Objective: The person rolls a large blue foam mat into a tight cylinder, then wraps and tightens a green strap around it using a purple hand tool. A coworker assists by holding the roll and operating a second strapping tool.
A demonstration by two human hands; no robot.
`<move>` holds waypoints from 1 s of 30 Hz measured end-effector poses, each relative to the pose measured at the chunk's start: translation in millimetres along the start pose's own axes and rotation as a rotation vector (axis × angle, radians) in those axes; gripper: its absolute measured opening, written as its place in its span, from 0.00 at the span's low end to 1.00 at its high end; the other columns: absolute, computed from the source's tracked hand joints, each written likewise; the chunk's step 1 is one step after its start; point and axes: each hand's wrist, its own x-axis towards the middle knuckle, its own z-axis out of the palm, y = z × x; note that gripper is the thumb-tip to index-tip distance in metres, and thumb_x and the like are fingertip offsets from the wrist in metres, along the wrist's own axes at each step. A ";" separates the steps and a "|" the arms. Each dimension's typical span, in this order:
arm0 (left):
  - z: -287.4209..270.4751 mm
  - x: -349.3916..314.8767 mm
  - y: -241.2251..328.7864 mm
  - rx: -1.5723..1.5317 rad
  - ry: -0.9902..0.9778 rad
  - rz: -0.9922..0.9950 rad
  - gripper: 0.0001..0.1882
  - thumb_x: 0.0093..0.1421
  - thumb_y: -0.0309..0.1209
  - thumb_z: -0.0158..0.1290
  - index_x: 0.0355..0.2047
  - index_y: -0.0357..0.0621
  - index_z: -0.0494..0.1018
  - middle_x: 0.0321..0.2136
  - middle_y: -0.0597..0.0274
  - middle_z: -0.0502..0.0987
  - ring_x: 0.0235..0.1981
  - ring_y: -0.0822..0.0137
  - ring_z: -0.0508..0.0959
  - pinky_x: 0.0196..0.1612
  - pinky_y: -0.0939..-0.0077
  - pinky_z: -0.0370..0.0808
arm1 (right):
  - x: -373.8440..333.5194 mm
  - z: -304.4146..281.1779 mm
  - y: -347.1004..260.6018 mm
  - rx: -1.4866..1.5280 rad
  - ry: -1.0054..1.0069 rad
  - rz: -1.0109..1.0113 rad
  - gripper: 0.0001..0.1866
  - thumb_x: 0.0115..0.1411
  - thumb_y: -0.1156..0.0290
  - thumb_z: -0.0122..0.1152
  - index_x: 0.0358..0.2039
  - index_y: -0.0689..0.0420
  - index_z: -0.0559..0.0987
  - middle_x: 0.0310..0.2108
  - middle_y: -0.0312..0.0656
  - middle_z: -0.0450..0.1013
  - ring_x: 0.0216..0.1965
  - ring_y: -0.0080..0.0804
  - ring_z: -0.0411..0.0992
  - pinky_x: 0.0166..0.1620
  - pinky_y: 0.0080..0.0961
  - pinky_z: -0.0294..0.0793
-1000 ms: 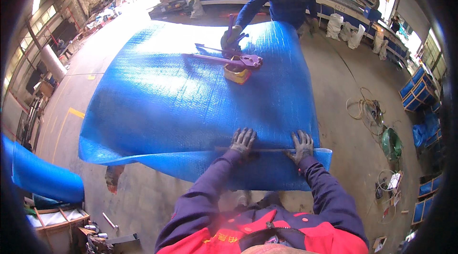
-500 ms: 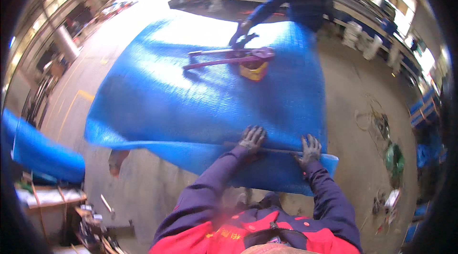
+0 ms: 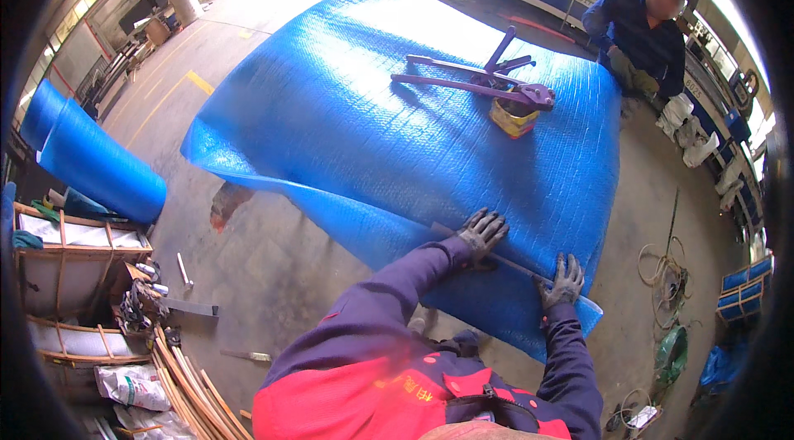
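A large blue bubble-wrap sheet (image 3: 347,117) is spread in front of me, its near edge hanging down toward my legs. My left hand (image 3: 482,233), in a grey glove, lies flat with fingers stretched along a straight ridge near that edge. Further right, my gloved right hand (image 3: 565,281) presses on the same edge near the sheet's corner, fingers spread. Beyond my hands, a purple long-handled tool (image 3: 475,86), apparently a strapping tool, rests on the sheet. Against its head sits a small yellow container (image 3: 514,119). What supports the sheet is hidden.
A co-worker (image 3: 641,39) stands at the sheet's far right corner. Blue rolls (image 3: 103,160) and wood-framed crates (image 3: 78,262) are at left, with wooden strips (image 3: 194,390) nearby. On the floor lie a hammer (image 3: 185,270) and, at right, looped cord (image 3: 662,270) and a green bundle (image 3: 672,353).
My view has swung left, so the sheet and tools appear further right. The co-worker's arm, reaching over the tool before, is drawn back. My hands stay on the near edge.
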 end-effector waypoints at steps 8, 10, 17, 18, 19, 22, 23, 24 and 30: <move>-15.2 7.5 18.0 0.112 -0.092 -0.026 0.59 0.53 0.64 0.61 0.73 0.39 0.53 0.71 0.37 0.54 0.74 0.35 0.50 0.74 0.32 0.41 | 4.1 9.9 3.4 -0.022 -0.003 -0.006 0.52 0.52 0.34 0.67 0.70 0.52 0.66 0.71 0.53 0.57 0.71 0.60 0.53 0.73 0.57 0.48; -13.8 11.8 27.9 0.124 -0.142 -0.039 0.59 0.53 0.64 0.61 0.74 0.39 0.52 0.72 0.37 0.53 0.74 0.34 0.49 0.74 0.32 0.41 | 2.1 7.8 1.5 0.021 0.030 -0.035 0.50 0.52 0.35 0.67 0.69 0.52 0.67 0.71 0.54 0.57 0.71 0.59 0.54 0.72 0.56 0.50; 15.0 16.9 30.3 0.078 -0.119 0.012 0.63 0.51 0.68 0.60 0.75 0.43 0.47 0.74 0.40 0.47 0.75 0.36 0.46 0.75 0.34 0.34 | 2.4 -0.4 2.3 -0.005 -0.062 0.004 0.48 0.54 0.36 0.66 0.69 0.51 0.67 0.71 0.53 0.57 0.71 0.58 0.54 0.71 0.56 0.52; 18.7 14.9 28.3 0.111 -0.129 -0.004 0.64 0.50 0.69 0.60 0.76 0.44 0.46 0.74 0.40 0.48 0.75 0.37 0.47 0.75 0.34 0.34 | 2.2 -0.6 2.2 -0.007 -0.054 -0.027 0.49 0.55 0.36 0.66 0.70 0.50 0.66 0.72 0.53 0.56 0.71 0.58 0.53 0.72 0.56 0.51; 22.5 14.2 27.0 0.087 -0.055 0.039 0.65 0.49 0.69 0.60 0.76 0.43 0.46 0.74 0.40 0.49 0.75 0.37 0.47 0.75 0.34 0.35 | 1.9 -0.7 2.6 -0.040 -0.096 0.011 0.49 0.55 0.34 0.65 0.71 0.49 0.66 0.72 0.52 0.56 0.72 0.56 0.53 0.72 0.55 0.50; 28.8 13.9 23.5 0.085 0.033 0.026 0.66 0.48 0.68 0.61 0.75 0.40 0.46 0.74 0.41 0.50 0.75 0.37 0.48 0.74 0.33 0.36 | 2.9 0.6 1.8 -0.045 -0.089 0.008 0.50 0.56 0.32 0.63 0.72 0.47 0.64 0.72 0.50 0.55 0.73 0.55 0.51 0.73 0.55 0.48; 28.8 14.0 23.6 0.079 0.044 0.012 0.66 0.47 0.67 0.62 0.75 0.39 0.47 0.74 0.41 0.50 0.75 0.37 0.48 0.74 0.33 0.37 | 2.6 0.3 1.3 -0.025 -0.074 0.002 0.50 0.56 0.32 0.64 0.71 0.47 0.64 0.72 0.51 0.55 0.73 0.56 0.51 0.73 0.56 0.48; 28.8 15.7 23.9 0.075 0.052 0.000 0.67 0.47 0.67 0.62 0.75 0.38 0.47 0.74 0.42 0.50 0.75 0.37 0.48 0.74 0.33 0.38 | 2.7 0.6 1.0 -0.008 -0.072 0.008 0.49 0.56 0.33 0.64 0.71 0.48 0.65 0.72 0.51 0.55 0.72 0.58 0.51 0.73 0.57 0.48; 20.3 16.9 32.6 0.063 0.142 -0.004 0.63 0.47 0.63 0.65 0.72 0.36 0.52 0.73 0.41 0.53 0.75 0.39 0.49 0.75 0.38 0.42 | 1.3 -2.9 2.2 0.073 -0.035 0.022 0.51 0.56 0.30 0.62 0.72 0.47 0.63 0.73 0.50 0.55 0.73 0.57 0.51 0.73 0.57 0.47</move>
